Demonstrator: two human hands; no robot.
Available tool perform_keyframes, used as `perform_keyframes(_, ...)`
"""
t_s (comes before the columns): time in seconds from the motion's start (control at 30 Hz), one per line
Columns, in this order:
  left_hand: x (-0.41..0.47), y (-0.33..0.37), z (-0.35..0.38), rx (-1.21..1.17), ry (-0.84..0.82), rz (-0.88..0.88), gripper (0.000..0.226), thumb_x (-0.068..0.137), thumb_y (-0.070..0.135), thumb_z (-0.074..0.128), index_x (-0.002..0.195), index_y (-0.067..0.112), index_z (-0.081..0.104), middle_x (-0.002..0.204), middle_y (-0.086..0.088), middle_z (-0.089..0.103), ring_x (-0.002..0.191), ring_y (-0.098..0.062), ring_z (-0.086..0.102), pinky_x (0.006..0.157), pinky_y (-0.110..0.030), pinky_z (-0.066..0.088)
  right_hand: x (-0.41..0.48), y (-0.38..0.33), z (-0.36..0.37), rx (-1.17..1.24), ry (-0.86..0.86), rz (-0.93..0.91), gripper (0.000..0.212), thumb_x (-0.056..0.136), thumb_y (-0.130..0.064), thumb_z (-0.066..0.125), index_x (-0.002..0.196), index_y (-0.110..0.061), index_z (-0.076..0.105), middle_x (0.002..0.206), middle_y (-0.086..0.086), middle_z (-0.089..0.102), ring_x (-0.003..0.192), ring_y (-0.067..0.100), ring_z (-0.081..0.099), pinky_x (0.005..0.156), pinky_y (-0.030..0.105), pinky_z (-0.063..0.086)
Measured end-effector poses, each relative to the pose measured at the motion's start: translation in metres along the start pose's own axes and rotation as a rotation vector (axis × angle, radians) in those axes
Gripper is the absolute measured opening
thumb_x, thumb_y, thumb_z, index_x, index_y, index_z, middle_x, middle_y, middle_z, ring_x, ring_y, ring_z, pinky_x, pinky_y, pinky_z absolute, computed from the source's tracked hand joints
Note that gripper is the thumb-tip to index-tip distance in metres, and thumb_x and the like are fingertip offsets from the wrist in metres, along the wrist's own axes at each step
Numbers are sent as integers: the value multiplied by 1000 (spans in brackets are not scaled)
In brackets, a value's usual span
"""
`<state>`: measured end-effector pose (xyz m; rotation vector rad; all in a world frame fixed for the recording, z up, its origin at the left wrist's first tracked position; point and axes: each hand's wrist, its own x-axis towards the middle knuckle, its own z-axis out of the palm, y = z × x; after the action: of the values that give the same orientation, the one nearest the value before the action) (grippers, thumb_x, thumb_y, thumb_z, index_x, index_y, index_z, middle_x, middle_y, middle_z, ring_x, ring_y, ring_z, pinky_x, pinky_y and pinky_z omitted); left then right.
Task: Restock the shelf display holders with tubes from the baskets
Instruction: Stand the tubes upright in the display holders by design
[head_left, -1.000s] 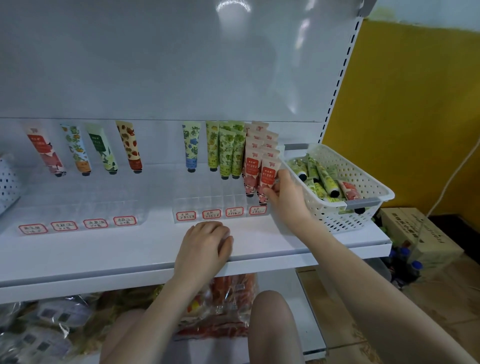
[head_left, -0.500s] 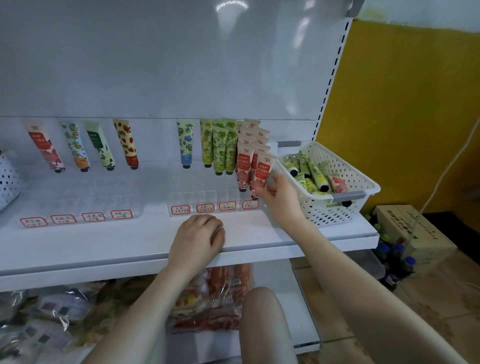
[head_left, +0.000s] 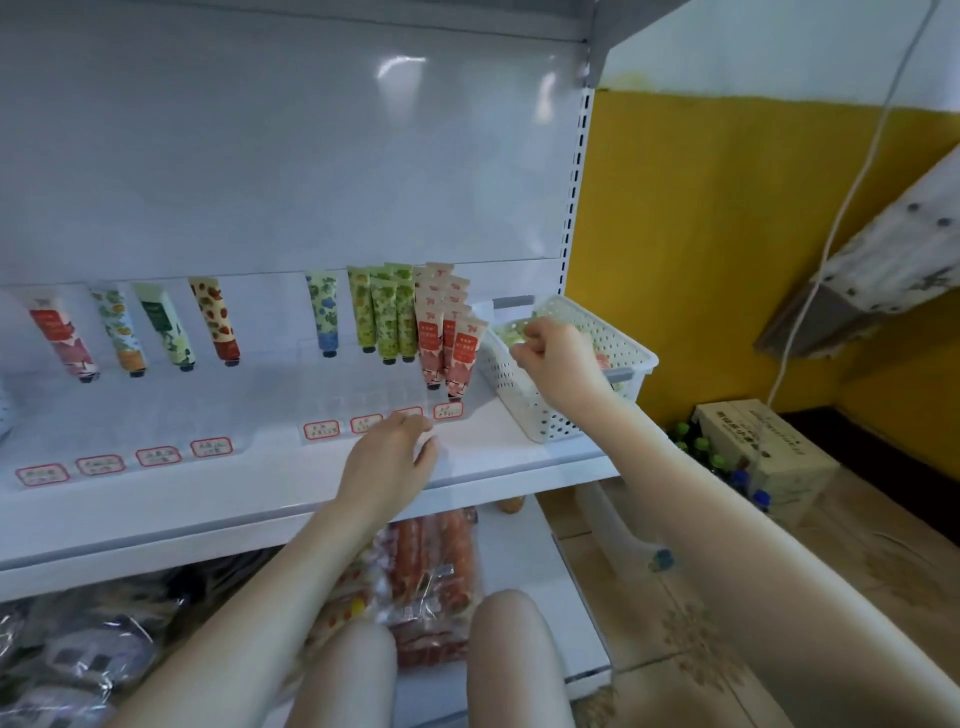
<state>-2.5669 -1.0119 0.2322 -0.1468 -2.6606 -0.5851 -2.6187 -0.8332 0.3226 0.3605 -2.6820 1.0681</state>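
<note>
Tubes (head_left: 447, 338) stand in rows just left of my right hand (head_left: 558, 358). White shelf (head_left: 208, 499) spans beneath both hands, yellow wall (head_left: 727, 260) right of them. Basket (head_left: 545, 410) at the shelf's right end lies under my right hand; its curled fingers blur, grasp indeterminable. My left hand (head_left: 387, 462), fingers loose, rests near the front edge, bare shelf between hands.

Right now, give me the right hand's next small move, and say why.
Probably lift one tube clear of the white basket. The right hand is over it with fingers curled; blur hides whether it already grips one. The lane holding the single blue tube looks sparse, and the left hand holds nothing.
</note>
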Motion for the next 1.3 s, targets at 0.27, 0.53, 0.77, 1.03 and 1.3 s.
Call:
perform_keyframes(0.27, 31, 40, -14, -144, 48, 90, 24, 93, 20, 50, 108, 7, 63, 104, -12, 63, 97, -30, 58, 75, -38, 47, 18, 25, -51, -144, 45, 115, 29, 93, -11, 50, 110, 11, 57, 106, 30, 62, 98, 43, 59, 82, 46, 53)
perform_keyframes(0.53, 53, 55, -8, -181, 81, 142, 23, 93, 20, 50, 108, 10, 65, 104, -7, 65, 95, -26, 59, 69, -31, 40, 51, 24, -50, -139, -1, 46, 23, 92, -15, 54, 98, 5, 64, 94, 19, 68, 76, 25, 58, 67, 31, 47)
perform_keyframes(0.77, 24, -7, 19, -37, -41, 66, 32, 88, 29, 44, 95, 9, 69, 94, -7, 68, 90, -28, 62, 73, -35, 51, 80, -13, 19, -91, -135, -55, 39, 87, -26, 63, 109, 6, 59, 100, 17, 64, 86, 28, 58, 75, 34, 47)
perform_keyframes(1.03, 12, -28, 44, 14, -78, 145, 34, 83, 32, 40, 78, 15, 69, 80, 4, 67, 76, -17, 62, 73, -25, 43, 79, -9, 43, -78, -55, -150, 18, 90, -17, 58, 96, -1, 65, 95, 12, 67, 81, 22, 59, 71, 31, 47)
perform_keyframes(1.3, 12, -25, 44, -5, -62, 152, 32, 81, 29, 41, 78, 15, 70, 81, 2, 68, 75, -18, 63, 70, -29, 52, 81, -13, 51, -155, -45, -194, 23, 91, -15, 55, 103, 1, 66, 100, 17, 67, 91, 31, 61, 76, 33, 47)
